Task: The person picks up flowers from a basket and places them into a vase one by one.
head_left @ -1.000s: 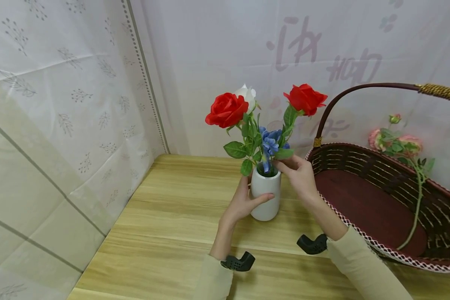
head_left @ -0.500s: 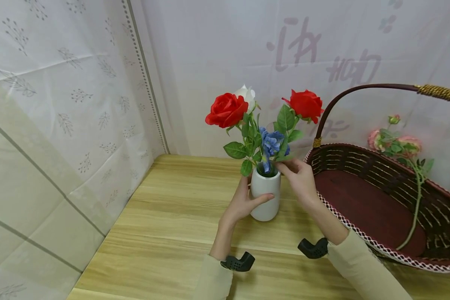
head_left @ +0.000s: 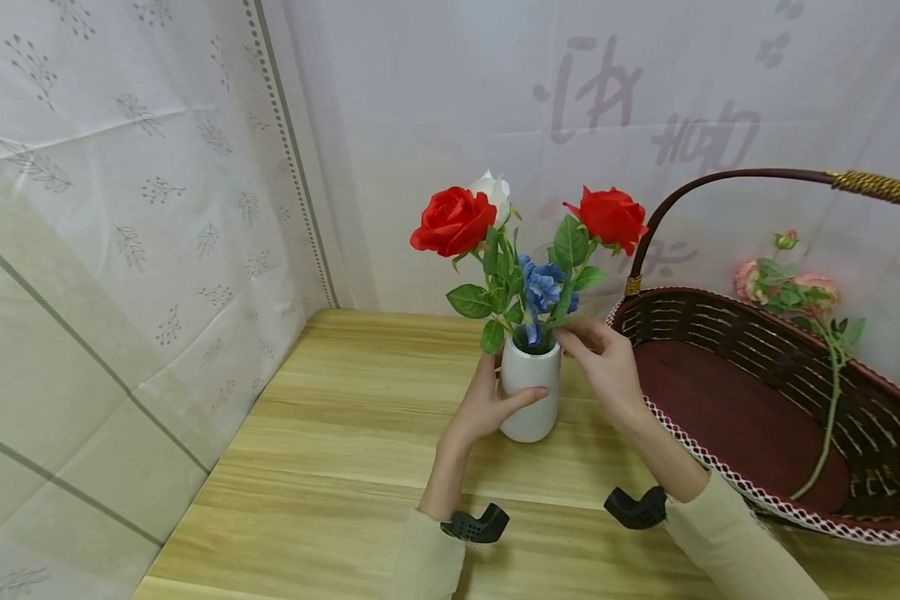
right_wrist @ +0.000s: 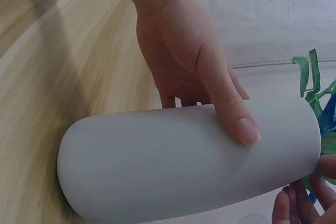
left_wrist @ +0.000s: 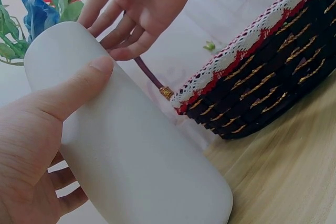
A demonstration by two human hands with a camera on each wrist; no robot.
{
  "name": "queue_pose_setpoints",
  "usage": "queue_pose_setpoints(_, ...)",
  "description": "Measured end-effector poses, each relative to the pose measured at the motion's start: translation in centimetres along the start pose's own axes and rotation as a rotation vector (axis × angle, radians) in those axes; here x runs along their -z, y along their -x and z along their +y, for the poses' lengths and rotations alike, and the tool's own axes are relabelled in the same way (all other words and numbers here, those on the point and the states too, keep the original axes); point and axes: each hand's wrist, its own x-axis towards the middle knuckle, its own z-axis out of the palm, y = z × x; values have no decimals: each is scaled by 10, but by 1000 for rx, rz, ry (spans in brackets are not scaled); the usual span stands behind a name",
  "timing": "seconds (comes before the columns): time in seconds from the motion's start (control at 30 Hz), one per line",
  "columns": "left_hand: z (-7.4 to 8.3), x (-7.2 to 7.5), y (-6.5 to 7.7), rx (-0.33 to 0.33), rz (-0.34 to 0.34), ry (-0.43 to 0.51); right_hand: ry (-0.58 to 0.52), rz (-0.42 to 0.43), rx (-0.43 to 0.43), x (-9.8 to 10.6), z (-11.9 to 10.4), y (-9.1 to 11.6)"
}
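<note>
A white vase (head_left: 530,392) stands upright on the wooden table, holding two red roses, a white rose (head_left: 492,197) and a blue flower (head_left: 543,283). My left hand (head_left: 487,407) grips the vase from the left, its thumb across the front, as the right wrist view also shows. At the vase's right rim is my right hand (head_left: 607,362), fingers loosely bent beside the stem of the right-hand red rose (head_left: 612,218). In the left wrist view the right hand (left_wrist: 144,11) shows spread, relaxed fingers behind the rim.
A dark woven basket (head_left: 720,417) with white lace trim and an arched handle (head_left: 750,173) stands close to my right forearm. Inside leans a long-stemmed pink flower (head_left: 817,292). Patterned curtains (head_left: 390,150) hang behind and left of the table (head_left: 330,442).
The right-hand red rose has sunk lower into the vase and turned a little. My right hand has drawn slightly rightward from the stem; my left hand and the vase stay put.
</note>
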Motion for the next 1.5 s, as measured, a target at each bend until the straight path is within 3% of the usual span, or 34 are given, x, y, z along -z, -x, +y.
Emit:
queue_pose_setpoints(0.17, -1, -1, 1, 33, 10, 9, -30, -6, 0, 3, 1, 2)
queue_pose_setpoints(0.9, -3, 0, 0, 34, 6, 20, -126, -42, 133, 26, 1, 15)
queue_pose_setpoints(1.07, -3, -1, -1, 23, -5, 28, -100, -61, 149, 39, -3, 19)
queue_pose_setpoints(1.27, -3, -1, -2, 29, 2, 14, -4, -76, 106, 60, -11, 24)
queue_pose_setpoints(1.5, -4, -1, -3, 21, -5, 13, -51, -94, 86, 84, -11, 26)
